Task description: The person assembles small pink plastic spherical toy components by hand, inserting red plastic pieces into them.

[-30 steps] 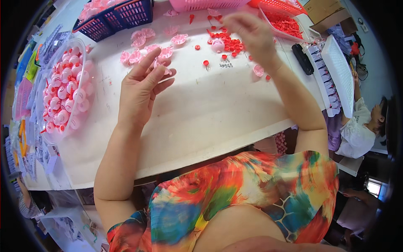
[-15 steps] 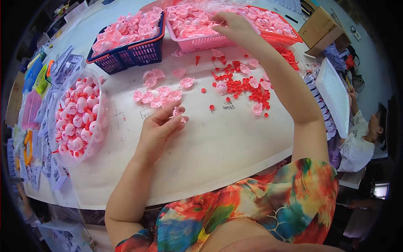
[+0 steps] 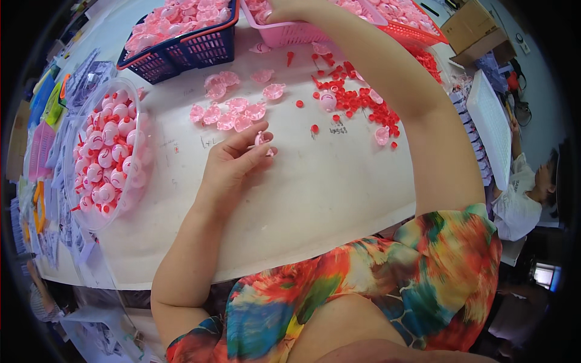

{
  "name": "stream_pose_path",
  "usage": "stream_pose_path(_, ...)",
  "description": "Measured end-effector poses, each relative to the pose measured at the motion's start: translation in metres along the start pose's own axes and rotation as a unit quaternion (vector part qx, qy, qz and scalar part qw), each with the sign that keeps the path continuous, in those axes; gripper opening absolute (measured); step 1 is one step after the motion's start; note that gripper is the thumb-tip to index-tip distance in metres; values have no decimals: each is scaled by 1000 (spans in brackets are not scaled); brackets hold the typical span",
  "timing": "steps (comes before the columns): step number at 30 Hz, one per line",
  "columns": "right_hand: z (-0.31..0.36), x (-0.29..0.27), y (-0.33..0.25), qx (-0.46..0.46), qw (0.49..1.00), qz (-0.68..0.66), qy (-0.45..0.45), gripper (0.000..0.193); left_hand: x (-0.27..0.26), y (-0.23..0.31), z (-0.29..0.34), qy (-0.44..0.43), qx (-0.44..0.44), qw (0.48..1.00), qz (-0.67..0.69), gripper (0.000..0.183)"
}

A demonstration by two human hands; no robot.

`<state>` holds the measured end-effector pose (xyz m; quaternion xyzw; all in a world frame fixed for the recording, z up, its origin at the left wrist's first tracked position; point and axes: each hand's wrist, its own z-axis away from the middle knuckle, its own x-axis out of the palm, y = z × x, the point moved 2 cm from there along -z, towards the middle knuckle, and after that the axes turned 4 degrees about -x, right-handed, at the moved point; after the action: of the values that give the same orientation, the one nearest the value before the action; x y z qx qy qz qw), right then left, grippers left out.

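My left hand (image 3: 229, 158) is raised over the middle of the table, pinching a small pink plastic piece (image 3: 261, 139) between thumb and fingers. Just beyond it lies a cluster of pink scalloped plastic shells (image 3: 235, 113). My right arm stretches far across the table. My right hand (image 3: 289, 9) is over the pink basket (image 3: 290, 35), which is heaped with similar pink pieces; the top edge of the picture cuts the hand off and its fingers are mostly hidden. Under the right forearm are scattered many small red caps (image 3: 363, 103), with a pink ball (image 3: 327, 100) among them.
A dark blue basket (image 3: 196, 57) full of pink pieces stands far left of the pink one, a red basket (image 3: 417, 31) far right. At the left, a clear tub (image 3: 138, 112) holds pink-and-white balls with red stems. Another person (image 3: 519, 199) sits at the right beside a white tray (image 3: 484, 130).
My right hand has moved left and farther into the pink basket. My left hand keeps its pink piece almost in place. The view has shifted, so the baskets sit higher.
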<state>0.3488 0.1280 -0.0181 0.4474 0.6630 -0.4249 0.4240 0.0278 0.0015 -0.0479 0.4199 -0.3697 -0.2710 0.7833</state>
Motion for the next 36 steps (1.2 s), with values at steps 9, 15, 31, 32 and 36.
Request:
stream_pose_path(9, 11, -32, -65, 188, 981, 33, -26, 41, -12, -3, 3, 10, 19, 1000, 9, 39)
stream_pose_path(15, 15, -35, -3, 181, 978, -6, 103, 28, -3, -1, -3, 2, 17, 1000, -7, 40)
stream_pose_path(31, 171, -56, -140, 2, 991, 33, 126, 17, -6, -1, 3, 24, 26, 999, -33, 38)
stream_pose_path(32, 176, -49, -139, 1, 992, 32, 125, 17, -5, -1, 3, 19, 30, 999, -36, 38)
stream_pose_path(36, 183, -18, -130, 92, 993, 43, 53, 19, -3, -1, 0, 4, 36, 999, -35, 38)
